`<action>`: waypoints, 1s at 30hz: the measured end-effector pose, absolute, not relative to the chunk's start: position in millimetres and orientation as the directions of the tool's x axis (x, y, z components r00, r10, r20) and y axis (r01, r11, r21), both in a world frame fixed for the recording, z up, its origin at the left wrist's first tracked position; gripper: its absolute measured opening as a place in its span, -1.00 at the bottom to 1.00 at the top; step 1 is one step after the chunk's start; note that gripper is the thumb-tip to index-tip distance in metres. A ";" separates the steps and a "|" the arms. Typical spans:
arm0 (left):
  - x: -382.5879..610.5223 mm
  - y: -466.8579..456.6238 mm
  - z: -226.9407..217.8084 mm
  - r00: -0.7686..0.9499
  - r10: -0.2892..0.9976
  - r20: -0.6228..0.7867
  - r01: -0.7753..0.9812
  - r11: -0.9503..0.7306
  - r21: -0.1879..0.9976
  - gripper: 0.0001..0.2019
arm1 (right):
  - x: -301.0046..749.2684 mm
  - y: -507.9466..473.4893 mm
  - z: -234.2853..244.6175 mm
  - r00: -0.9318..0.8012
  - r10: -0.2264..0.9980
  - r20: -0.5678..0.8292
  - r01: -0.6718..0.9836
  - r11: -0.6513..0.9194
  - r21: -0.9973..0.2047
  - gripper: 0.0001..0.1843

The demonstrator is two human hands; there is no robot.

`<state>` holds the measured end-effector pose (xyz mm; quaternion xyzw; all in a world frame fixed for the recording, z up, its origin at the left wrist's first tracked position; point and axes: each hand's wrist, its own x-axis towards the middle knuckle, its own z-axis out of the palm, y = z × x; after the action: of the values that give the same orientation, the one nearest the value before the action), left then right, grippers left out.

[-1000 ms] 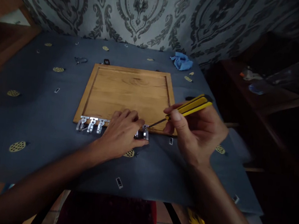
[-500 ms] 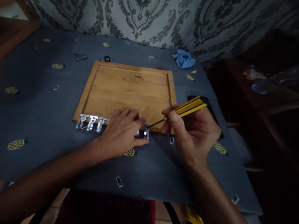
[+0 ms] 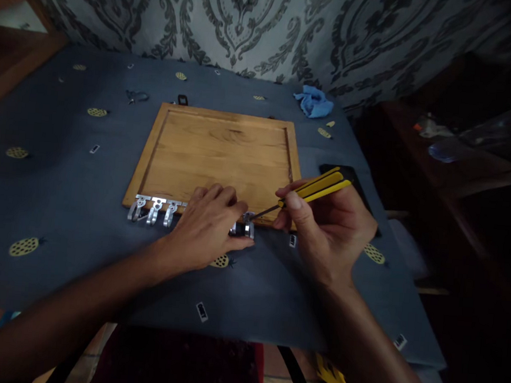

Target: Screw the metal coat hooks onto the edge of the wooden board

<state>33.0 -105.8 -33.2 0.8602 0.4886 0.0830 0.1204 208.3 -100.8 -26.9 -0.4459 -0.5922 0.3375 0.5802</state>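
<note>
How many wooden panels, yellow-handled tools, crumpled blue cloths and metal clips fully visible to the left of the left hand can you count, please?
Wooden panel: 1
Yellow-handled tool, in the right hand: 1
Crumpled blue cloth: 1
Metal clips left of the left hand: 3
Total: 6

Bare forearms (image 3: 106, 292) extend beyond dark maroon clothing (image 3: 175, 365).

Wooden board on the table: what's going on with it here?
A person's left hand lies over the near edge of the wooden board, while the right hand holds a yellow-and-black screwdriver, its tip at the rightmost metal clip. Three more clips show along that edge, left of the left hand. A blue cloth lies beyond the board.
</note>
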 end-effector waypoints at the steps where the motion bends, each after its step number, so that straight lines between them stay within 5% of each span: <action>1: 32.8 -105.8 -33.7 0.510 0.860 0.027 0.820 -0.495 0.288 -0.62 | 208.3 -100.9 -27.6 0.069 0.922 0.381 0.139 0.369 -0.919 -0.79; 15: 33.2 -106.7 -31.6 0.514 0.857 0.019 0.818 -0.497 0.289 -0.62 | 220.5 -97.4 -19.0 -0.125 0.957 0.263 0.096 0.275 -0.957 -0.72; 24: 35.0 -101.0 -29.0 0.533 0.846 -0.004 0.812 -0.510 0.283 -0.62 | 213.3 -92.2 -11.0 -0.051 0.957 0.285 0.121 0.289 -0.950 -0.70; 30: 34.4 -98.7 -28.0 0.547 0.837 -0.015 0.804 -0.520 0.291 -0.60 | 219.2 -92.2 -6.2 -0.221 0.947 0.234 0.063 0.253 -0.965 -0.70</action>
<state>34.4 -98.7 -28.0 0.8693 0.4718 0.0634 0.1327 219.2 -92.2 -6.2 -0.4005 -0.6304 0.4615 0.4787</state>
